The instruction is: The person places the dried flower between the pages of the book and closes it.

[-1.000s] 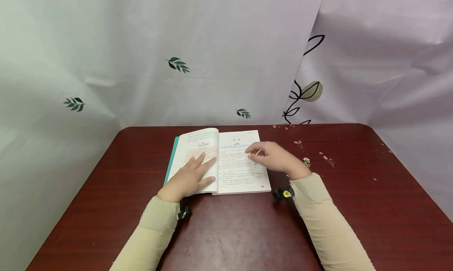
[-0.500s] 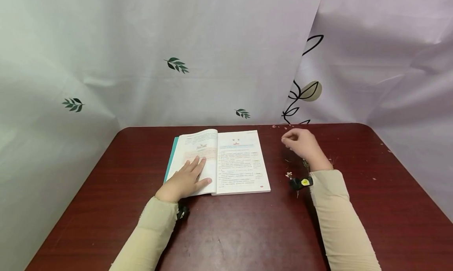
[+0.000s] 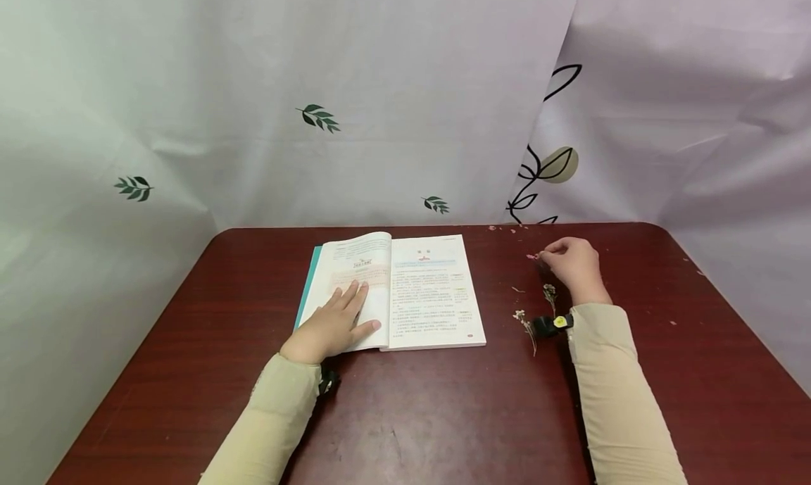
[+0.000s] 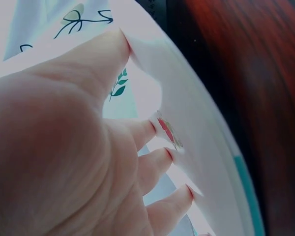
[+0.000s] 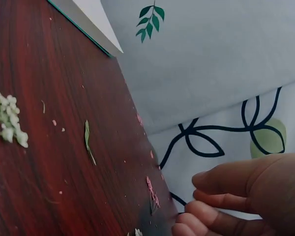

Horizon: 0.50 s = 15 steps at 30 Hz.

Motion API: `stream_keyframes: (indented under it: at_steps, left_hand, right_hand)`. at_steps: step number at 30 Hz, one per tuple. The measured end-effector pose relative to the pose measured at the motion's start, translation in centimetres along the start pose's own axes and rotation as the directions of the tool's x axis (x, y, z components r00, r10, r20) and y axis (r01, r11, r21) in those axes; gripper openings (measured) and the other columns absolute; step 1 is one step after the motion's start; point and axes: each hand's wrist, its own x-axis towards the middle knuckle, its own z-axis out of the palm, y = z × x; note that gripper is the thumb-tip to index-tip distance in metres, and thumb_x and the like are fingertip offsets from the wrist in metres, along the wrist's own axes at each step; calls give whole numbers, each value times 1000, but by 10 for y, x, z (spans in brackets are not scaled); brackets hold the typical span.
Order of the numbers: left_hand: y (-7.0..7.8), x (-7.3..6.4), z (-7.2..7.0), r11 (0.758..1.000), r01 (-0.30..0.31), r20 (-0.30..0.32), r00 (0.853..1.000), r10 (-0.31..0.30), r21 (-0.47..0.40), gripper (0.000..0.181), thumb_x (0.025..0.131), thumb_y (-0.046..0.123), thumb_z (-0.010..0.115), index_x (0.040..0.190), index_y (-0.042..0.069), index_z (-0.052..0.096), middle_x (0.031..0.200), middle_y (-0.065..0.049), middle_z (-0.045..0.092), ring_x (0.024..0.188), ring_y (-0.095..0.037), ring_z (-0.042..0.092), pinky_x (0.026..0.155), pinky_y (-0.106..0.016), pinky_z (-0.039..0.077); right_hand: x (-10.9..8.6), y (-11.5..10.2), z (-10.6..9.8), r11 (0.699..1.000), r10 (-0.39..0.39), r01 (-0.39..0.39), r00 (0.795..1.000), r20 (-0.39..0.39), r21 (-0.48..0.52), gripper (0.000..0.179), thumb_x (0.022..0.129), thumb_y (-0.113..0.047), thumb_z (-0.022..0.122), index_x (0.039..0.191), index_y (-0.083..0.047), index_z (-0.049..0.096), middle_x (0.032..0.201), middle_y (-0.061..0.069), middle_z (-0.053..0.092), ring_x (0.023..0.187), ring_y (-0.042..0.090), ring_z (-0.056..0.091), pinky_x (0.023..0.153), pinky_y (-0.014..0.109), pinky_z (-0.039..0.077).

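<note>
An open book (image 3: 431, 316) with a teal cover lies on the table. My left hand (image 3: 331, 324) rests spread on its left page, fingers straight; the left wrist view shows the fingertips (image 4: 179, 199) touching the paper. A small red mark (image 3: 423, 258) is on the right page; print or petal, I cannot tell. Right of the book, my right hand (image 3: 573, 265) is low over the table beside a small pink flower sprig (image 5: 151, 191). Its thumb and fingers are bent, with nothing visible between them. Two white flower sprigs (image 3: 549, 293) (image 3: 524, 323) lie nearer me.
The dark red table (image 3: 405, 414) carries a thin green leaf (image 5: 88, 140) and scattered pink bits (image 3: 493, 228) toward the back right. A pale curtain (image 3: 380, 84) with leaf prints hangs behind the table. Black camera bands (image 3: 546, 326) sit at the wrists.
My right hand has moved from above the right page to the right, down beside the pink sprig, uncovering the white sprigs. The left hand has slid slightly back on the left page.
</note>
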Motion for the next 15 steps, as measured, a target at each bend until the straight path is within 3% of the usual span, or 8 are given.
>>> stream_keyframes:
  at_steps: [6, 15]
  left_hand:
    - [-5, 3, 6, 1000, 1, -25, 1000, -2, -5, 80, 104, 48, 52, 161, 2, 21, 167, -21, 17, 151, -48, 16, 111, -72, 25]
    - [3, -4, -1, 1000, -1, -22, 1000, 1, -21, 78, 104, 48, 51, 160, 1, 24, 166, -22, 20, 150, -48, 17, 112, -71, 25]
  right_hand:
    - [3, 1, 4, 998, 45, -44, 998, 43, -33, 28, 96, -18, 68, 104, 8, 71, 104, 26, 68, 107, 47, 54, 88, 56, 49]
    - [5, 1, 11, 996, 72, -67, 995, 76, -65, 23, 95, -13, 69, 98, 9, 72, 104, 26, 67, 107, 48, 53, 91, 57, 49]
